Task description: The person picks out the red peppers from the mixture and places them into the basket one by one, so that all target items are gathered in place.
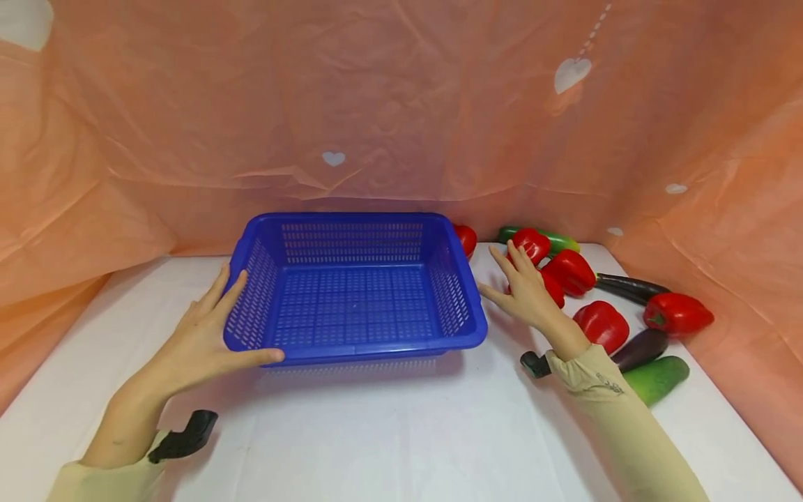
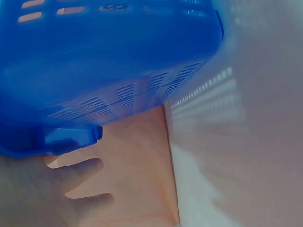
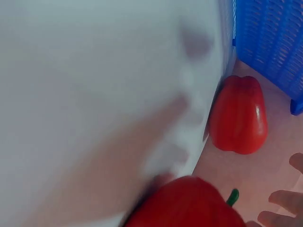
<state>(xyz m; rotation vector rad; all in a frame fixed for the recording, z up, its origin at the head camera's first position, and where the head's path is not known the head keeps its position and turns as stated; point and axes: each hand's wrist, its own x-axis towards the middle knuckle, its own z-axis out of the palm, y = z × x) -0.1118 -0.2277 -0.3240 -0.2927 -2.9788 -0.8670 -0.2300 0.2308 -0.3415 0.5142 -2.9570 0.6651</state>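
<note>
A blue basket (image 1: pixel 354 303) with slotted walls stands on the white table, with nothing in it. At its left end my left hand (image 1: pixel 201 335) spreads its fingers, the thumb lying on the near left rim; in the left wrist view the hand (image 2: pixel 57 194) is beside the basket wall (image 2: pixel 109 56). My right hand (image 1: pixel 523 289) has its fingers spread just off the basket's right rim, above the table and close to a red pepper (image 1: pixel 551 287). The right wrist view shows its fingertips (image 3: pixel 284 201) near the basket (image 3: pixel 272 42) and a red pepper (image 3: pixel 239 115).
Several red peppers (image 1: pixel 601 325), dark eggplants (image 1: pixel 641 348), a green cucumber (image 1: pixel 657 380) and another long green vegetable (image 1: pixel 555 240) lie at the right. A red pepper (image 1: pixel 465 239) sits behind the basket's right end. Orange cloth (image 1: pixel 401 104) hangs around the table (image 1: pixel 351 439).
</note>
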